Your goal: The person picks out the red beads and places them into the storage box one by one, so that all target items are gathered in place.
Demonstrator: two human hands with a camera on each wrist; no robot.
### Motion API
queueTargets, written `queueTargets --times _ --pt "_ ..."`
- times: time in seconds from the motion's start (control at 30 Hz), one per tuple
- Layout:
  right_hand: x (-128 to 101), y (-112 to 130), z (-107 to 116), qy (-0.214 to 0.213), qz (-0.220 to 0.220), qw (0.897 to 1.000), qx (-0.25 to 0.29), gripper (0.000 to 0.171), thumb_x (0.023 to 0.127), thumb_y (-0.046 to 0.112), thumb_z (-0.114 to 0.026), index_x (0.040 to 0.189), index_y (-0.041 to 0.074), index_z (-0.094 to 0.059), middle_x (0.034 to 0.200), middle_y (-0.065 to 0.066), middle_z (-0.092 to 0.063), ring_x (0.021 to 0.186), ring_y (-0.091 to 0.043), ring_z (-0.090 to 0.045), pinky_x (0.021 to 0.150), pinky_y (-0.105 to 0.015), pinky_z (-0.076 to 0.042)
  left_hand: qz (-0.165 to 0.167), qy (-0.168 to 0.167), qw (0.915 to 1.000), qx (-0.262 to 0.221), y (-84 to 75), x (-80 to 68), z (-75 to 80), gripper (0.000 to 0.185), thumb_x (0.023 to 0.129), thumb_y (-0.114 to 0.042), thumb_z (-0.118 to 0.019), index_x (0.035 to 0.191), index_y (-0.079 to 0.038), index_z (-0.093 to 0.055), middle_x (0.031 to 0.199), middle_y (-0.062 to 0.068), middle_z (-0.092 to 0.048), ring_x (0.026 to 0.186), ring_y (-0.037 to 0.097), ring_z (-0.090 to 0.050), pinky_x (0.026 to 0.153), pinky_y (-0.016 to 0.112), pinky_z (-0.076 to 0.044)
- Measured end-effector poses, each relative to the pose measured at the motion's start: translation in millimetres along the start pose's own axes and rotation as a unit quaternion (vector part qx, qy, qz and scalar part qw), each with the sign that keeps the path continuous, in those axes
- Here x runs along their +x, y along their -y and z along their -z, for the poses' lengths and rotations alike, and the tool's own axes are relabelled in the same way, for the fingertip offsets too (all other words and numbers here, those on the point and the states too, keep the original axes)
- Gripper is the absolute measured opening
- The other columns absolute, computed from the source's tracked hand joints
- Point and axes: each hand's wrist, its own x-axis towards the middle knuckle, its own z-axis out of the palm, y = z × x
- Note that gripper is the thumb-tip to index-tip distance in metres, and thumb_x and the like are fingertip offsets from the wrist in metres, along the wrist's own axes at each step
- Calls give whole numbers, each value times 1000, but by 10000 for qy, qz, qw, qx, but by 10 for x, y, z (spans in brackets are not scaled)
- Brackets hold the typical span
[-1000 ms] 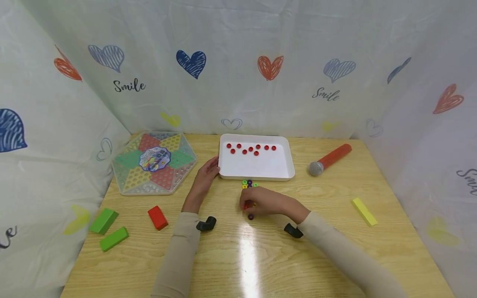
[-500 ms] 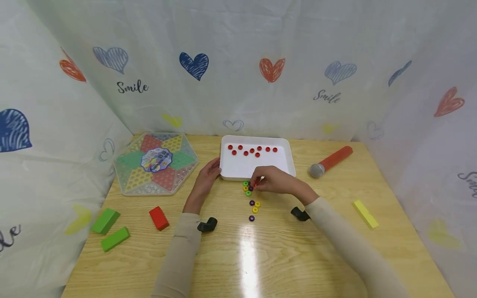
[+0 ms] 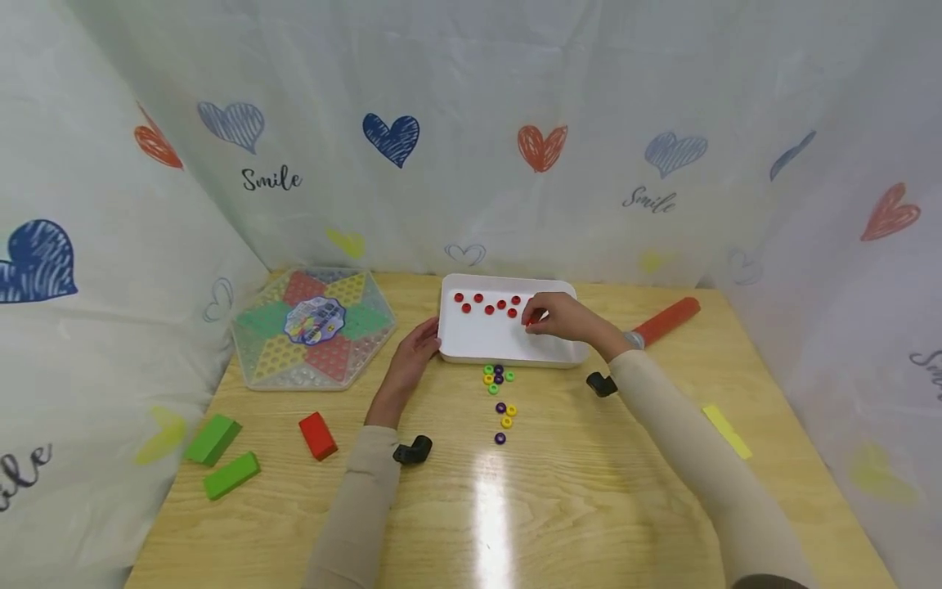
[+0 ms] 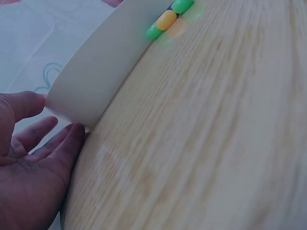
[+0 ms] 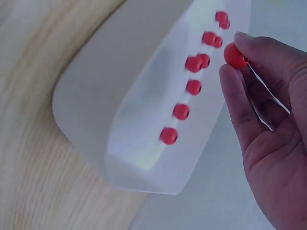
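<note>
A white tray (image 3: 478,348) stands at the back middle of the wooden table with several red beads (image 3: 489,309) in a row inside it. My right hand (image 3: 548,315) hovers over the tray's right part and pinches one red bead (image 5: 235,54) between thumb and fingertips. My left hand (image 3: 419,343) rests with straight fingers against the tray's left front corner (image 4: 72,115). Green, yellow and purple beads (image 3: 497,376) lie loose on the table just in front of the tray.
A hexagonal checkers board (image 3: 315,325) lies at the back left. Two green blocks (image 3: 221,458) and a red block (image 3: 318,435) sit front left. A toy microphone (image 3: 662,321) and a yellow block (image 3: 727,431) lie on the right. Fabric walls enclose the table.
My right hand lifted a red bead from the loose beads in front of the tray and moved back over the tray. The left hand stayed at the tray's corner.
</note>
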Motion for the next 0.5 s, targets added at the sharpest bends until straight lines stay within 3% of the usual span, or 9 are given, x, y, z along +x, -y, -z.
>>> queueTargets --times 0.3,0.5 --pt "223 -162 90 83 -402 9989 -229 12 88 12 -72 98 5 -70 98 -5 -64 88 -20 -56 79 -33 -51 -85 70 9999 -103 19 -11 -18 49 100 -5 -49 147 -7 -38 150 13 -39 137 25 -40 112 38 -38" --pt "359 -225 109 153 -608 9978 -200 11 88 10 -70 98 6 -70 97 -6 -64 88 -21 -55 80 -34 -49 -386 69 9992 12 32 -15 -4 48 99 -4 -49 146 -4 -39 149 19 -40 136 28 -41 109 38 -40"
